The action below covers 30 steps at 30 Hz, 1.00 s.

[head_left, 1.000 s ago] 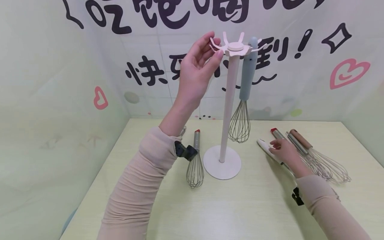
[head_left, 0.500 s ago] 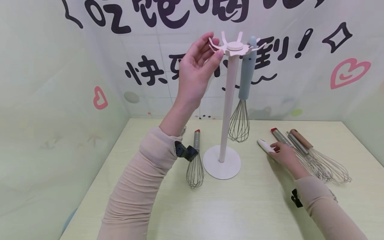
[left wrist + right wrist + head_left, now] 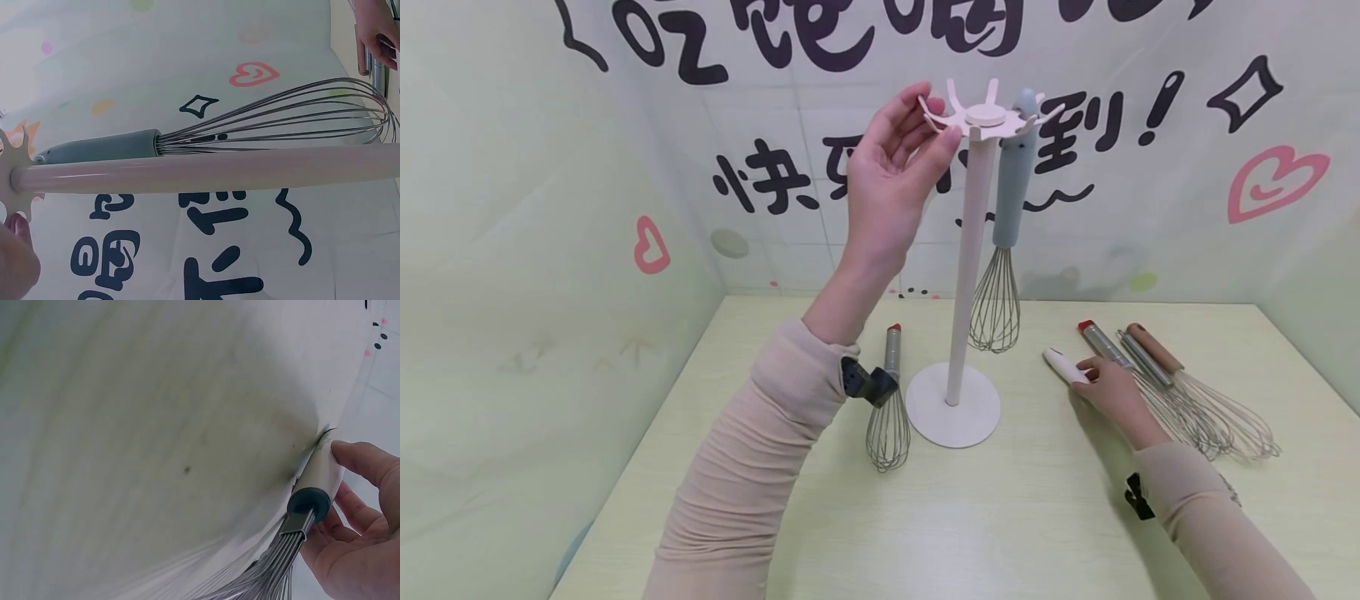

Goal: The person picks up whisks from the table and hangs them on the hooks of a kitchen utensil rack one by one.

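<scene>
The head camera looks down from above at the whole table (image 3: 1000, 517). The left wrist camera sits very near the stand (image 3: 206, 172), tipped sideways, pole running 9 to 3 o'clock. The right wrist camera hugs the white-handled whisk (image 3: 319, 481), which the head view shares (image 3: 1063, 365)

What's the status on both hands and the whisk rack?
Left hand pinches rack top. Right hand grips white-handled whisk on table. Grey whisk hangs on rack; nothing blocking.
</scene>
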Each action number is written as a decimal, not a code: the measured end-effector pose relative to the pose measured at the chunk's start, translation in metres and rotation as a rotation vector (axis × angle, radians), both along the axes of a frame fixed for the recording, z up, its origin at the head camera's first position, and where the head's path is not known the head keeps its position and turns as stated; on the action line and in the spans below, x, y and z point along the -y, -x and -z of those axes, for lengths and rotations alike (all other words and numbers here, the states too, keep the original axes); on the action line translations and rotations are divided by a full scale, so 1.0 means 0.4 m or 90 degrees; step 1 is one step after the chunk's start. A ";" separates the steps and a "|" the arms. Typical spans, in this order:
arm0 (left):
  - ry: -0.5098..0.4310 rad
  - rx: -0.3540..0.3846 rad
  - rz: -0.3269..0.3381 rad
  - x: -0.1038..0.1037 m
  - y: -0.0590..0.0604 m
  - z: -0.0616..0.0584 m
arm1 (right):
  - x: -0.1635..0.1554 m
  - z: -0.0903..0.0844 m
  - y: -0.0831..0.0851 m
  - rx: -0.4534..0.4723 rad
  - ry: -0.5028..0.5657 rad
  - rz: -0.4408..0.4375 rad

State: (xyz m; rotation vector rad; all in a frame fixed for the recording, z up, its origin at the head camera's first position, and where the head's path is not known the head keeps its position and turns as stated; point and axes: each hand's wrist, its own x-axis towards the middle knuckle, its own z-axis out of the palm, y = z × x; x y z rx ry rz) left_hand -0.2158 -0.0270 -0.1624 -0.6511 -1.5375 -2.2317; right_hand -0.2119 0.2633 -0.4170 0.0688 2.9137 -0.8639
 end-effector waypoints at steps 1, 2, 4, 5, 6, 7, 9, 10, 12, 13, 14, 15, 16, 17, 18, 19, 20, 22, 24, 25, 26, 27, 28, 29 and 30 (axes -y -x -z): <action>-0.003 0.001 -0.001 -0.001 -0.001 0.001 | 0.001 0.000 -0.001 0.000 0.003 0.000; -0.006 0.000 -0.002 -0.002 -0.002 0.001 | 0.001 0.000 -0.001 -0.001 0.005 -0.002; -0.014 0.000 -0.004 -0.004 -0.005 0.002 | 0.001 -0.002 0.000 -0.007 0.014 -0.002; -0.017 0.000 -0.006 -0.006 -0.007 0.002 | 0.001 -0.004 0.000 -0.016 0.019 -0.003; -0.022 0.000 -0.007 -0.007 -0.008 0.002 | 0.001 -0.005 0.000 -0.027 0.026 -0.004; -0.028 -0.001 -0.007 -0.009 -0.010 0.002 | 0.001 -0.006 0.001 -0.039 0.035 -0.006; -0.038 -0.005 -0.010 -0.012 -0.013 0.001 | 0.001 -0.012 0.002 -0.054 0.054 -0.008; -0.040 -0.006 -0.012 -0.014 -0.014 0.001 | 0.002 -0.015 0.003 -0.063 0.061 -0.009; -0.042 -0.010 -0.016 -0.016 -0.017 0.002 | 0.005 -0.025 0.003 -0.074 0.072 -0.009; -0.042 -0.012 -0.017 -0.017 -0.017 0.002 | 0.006 -0.032 0.003 -0.076 0.077 -0.008; -0.041 -0.013 -0.020 -0.018 -0.018 0.002 | 0.008 -0.038 0.003 -0.077 0.080 -0.004; -0.039 -0.014 -0.022 -0.018 -0.018 0.003 | 0.009 -0.045 0.002 -0.078 0.085 -0.001; -0.038 -0.014 -0.023 -0.018 -0.017 0.003 | 0.011 -0.052 0.002 -0.078 0.089 0.003; -0.038 -0.014 -0.023 -0.018 -0.017 0.004 | 0.013 -0.060 0.001 -0.078 0.094 0.006; -0.038 -0.015 -0.023 -0.018 -0.016 0.004 | 0.015 -0.067 0.001 -0.078 0.100 0.009; -0.037 -0.015 -0.024 -0.018 -0.016 0.004 | 0.016 -0.073 0.001 -0.079 0.108 0.012; -0.037 -0.015 -0.024 -0.018 -0.015 0.004 | 0.018 -0.079 0.001 -0.079 0.117 0.016; -0.036 -0.015 -0.024 -0.018 -0.014 0.004 | 0.022 -0.093 0.001 -0.080 0.129 0.021; -0.034 -0.015 -0.023 -0.018 -0.013 0.004 | 0.028 -0.109 0.000 -0.082 0.145 0.026; -0.035 -0.015 -0.022 -0.018 -0.013 0.004 | 0.031 -0.118 0.000 -0.085 0.151 0.028; -0.035 -0.015 -0.020 -0.018 -0.013 0.005 | 0.034 -0.127 0.000 -0.085 0.157 0.031; -0.035 -0.015 -0.018 -0.018 -0.013 0.005 | 0.038 -0.136 -0.001 -0.087 0.163 0.034; -0.035 -0.015 -0.016 -0.018 -0.013 0.005 | 0.041 -0.146 -0.002 -0.090 0.171 0.038; -0.034 -0.015 -0.015 -0.018 -0.012 0.006 | 0.045 -0.155 -0.002 -0.093 0.181 0.043; -0.033 -0.015 -0.013 -0.017 -0.012 0.006 | 0.048 -0.164 -0.003 -0.096 0.190 0.048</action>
